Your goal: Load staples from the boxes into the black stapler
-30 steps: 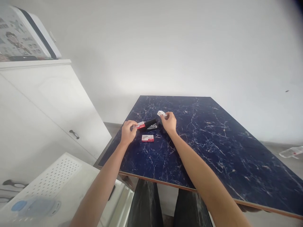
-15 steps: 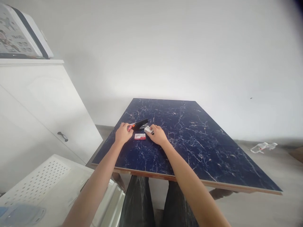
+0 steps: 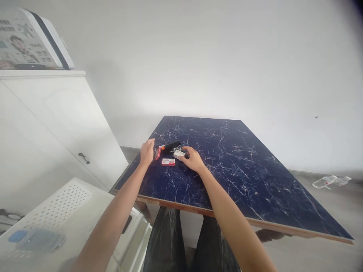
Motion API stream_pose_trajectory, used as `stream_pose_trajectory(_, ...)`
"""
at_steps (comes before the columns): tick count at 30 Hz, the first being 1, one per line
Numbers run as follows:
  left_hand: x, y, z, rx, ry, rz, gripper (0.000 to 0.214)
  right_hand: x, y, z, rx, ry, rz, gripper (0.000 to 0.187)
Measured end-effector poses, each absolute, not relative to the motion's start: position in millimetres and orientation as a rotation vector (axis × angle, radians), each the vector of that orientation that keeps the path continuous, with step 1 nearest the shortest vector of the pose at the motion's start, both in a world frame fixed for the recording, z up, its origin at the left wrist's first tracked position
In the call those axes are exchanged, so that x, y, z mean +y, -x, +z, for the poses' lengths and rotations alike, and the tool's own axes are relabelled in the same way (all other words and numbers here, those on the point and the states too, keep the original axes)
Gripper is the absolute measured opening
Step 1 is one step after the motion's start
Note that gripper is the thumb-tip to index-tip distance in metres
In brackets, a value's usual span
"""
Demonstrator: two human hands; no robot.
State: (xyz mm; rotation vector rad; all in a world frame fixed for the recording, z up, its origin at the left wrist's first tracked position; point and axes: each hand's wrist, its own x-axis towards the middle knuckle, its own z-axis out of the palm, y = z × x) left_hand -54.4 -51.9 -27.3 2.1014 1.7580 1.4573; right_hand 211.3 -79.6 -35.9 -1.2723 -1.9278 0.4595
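Note:
A black stapler [image 3: 171,146] lies on the dark blue marbled table [image 3: 241,170], between my hands. My left hand [image 3: 146,152] is at the stapler's left end, fingers reaching forward, and seems to pinch a small red staple box [image 3: 157,153] that stands tilted on end. My right hand [image 3: 193,159] is closed on a small white box [image 3: 178,154] that rests on the table just in front of the stapler. A second red and white staple box [image 3: 168,162] lies flat between my wrists, touched by neither hand.
A white cabinet [image 3: 56,124] with a dark handle [image 3: 84,158] stands left of the table, with a printed box [image 3: 25,41] on top. A white perforated plastic lid [image 3: 53,211] is at lower left. A plastic bottle [image 3: 330,181] lies on the floor at right.
My right hand brought the white box from above the stapler down to the table beside it. My left hand turned the red box on end. The view shifted.

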Motion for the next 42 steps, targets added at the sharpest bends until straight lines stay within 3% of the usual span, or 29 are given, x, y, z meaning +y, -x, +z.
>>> stream_pose_trajectory(4,-48,52,-31,1.719,-2.242,1.185,0.025,-81,-212,-36,-2.0,1.255,0.415,0.034)
stream_pose_trajectory(9,-43,53,-30,1.753,-2.235,1.215,0.035,-85,-210,-32,-1.971,1.288,0.409,0.036)
stream_pose_trajectory(15,-35,40,-32,1.585,-2.445,0.829,0.053,-83,-210,-34,-1.966,1.285,0.418,0.041)
stream_pose_trajectory(27,-36,-13,-32,1.396,-2.499,0.827,0.025,-85,-228,-26,-2.08,1.197,0.44,0.03)
stream_pose_trajectory(32,-51,-57,-35,1.264,-2.502,0.751,0.035,-101,-287,-12,-2.107,1.176,0.72,0.02)
stream_pose_trajectory(36,-59,-70,-34,1.037,-2.511,0.705,0.043,-112,-337,-12,-1.736,1.342,0.572,0.029)
stream_pose_trajectory(39,-59,-57,-29,1.022,-2.508,0.698,0.048,-112,-352,-17,-1.564,1.328,0.557,0.018)
stream_pose_trajectory(42,-60,-38,-21,1.054,-2.442,0.657,0.053,-111,-344,-20,-1.646,1.317,0.613,0.033)
